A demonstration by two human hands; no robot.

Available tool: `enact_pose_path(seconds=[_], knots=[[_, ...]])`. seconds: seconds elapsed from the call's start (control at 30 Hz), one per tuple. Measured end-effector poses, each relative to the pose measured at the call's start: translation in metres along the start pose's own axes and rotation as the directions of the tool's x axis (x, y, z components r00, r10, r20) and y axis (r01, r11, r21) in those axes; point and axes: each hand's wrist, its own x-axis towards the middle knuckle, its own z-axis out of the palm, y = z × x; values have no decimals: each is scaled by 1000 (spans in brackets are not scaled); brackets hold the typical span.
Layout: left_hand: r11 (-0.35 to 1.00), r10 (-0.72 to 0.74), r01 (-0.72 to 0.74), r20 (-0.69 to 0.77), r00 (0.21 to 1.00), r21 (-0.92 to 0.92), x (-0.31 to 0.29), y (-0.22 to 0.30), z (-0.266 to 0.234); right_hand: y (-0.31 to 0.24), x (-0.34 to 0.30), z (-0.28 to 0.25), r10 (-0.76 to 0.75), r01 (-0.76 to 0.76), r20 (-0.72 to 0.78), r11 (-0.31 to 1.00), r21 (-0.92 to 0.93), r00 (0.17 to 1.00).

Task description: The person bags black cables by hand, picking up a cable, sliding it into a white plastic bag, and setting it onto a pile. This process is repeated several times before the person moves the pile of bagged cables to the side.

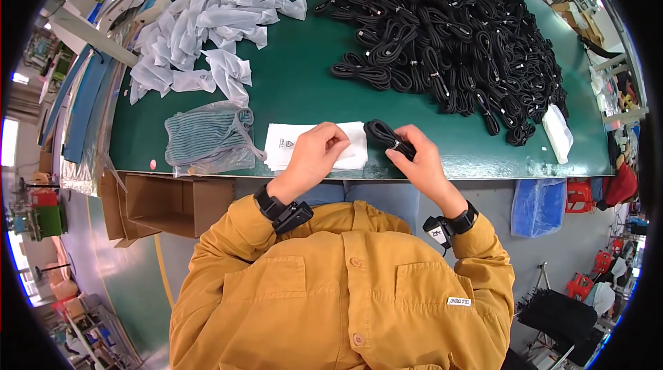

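Observation:
My right hand (423, 161) grips a coiled black cable (384, 134) near the table's front edge, thumb and fingers closed round its lower end. Beside it, my left hand (316, 152) is curled in a pinch over a stack of flat white printed bags (356, 137), with its fingertips closed on the top bag's right part. The cable's upper loop lies just right of the stack, outside the bags. Left of the stack rests a clear plastic bag (207, 137) holding a striped grey-green textile and cord.
A large heap of coiled black cables (442, 32) covers the table's far right. Filled white bags (207, 21) pile up at far left. A white packet (556, 134) lies by the right edge of the green table (297, 73). Below its front left stands a cardboard box (162, 204).

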Motion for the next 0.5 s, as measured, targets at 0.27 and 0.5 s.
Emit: enact_pose_path(seconds=[0.27,0.5], knots=[[977,-92,89,-5,996,-196,4,3,-3,-12,1,-5,-74,165,273,931,-327,959],[867,490,-495,88,868,57,15,15,-9,-22,20,-11,284,-374,527,925,69,801]])
